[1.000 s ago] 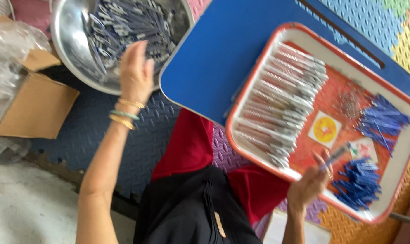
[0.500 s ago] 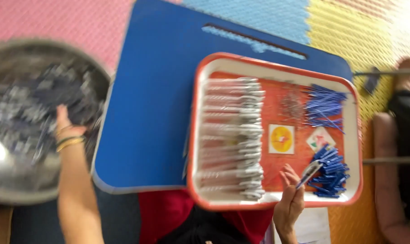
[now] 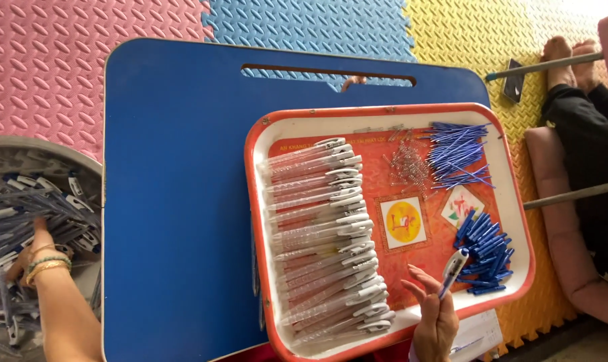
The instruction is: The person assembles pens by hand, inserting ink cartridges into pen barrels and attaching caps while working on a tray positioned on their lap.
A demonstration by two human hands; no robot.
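My right hand (image 3: 432,315) holds a pen with a white clip and blue tip (image 3: 451,271) over the near edge of a red-rimmed tray (image 3: 384,111). On the tray lie a row of clear pen barrels with white clips (image 3: 324,238), a pile of blue refills (image 3: 458,154), small metal springs (image 3: 408,164) and a pile of blue pen tips (image 3: 483,251). My left hand (image 3: 30,251), with bracelets on the wrist, reaches into a metal bowl (image 3: 42,149) full of finished pens (image 3: 22,208) at the left, fingers buried among them.
The tray rests on a blue lap table (image 3: 176,188) with a slot handle at its far side. Pink, blue and yellow foam mats (image 3: 49,60) cover the floor. Another person's feet and dark trouser legs (image 3: 579,87) lie at the right beside a pink cushion (image 3: 572,255).
The view has swung from left to right, so the bowl now sits at the left edge and the tray in the middle. My left hand stays in the bowl; my right still holds the pen.
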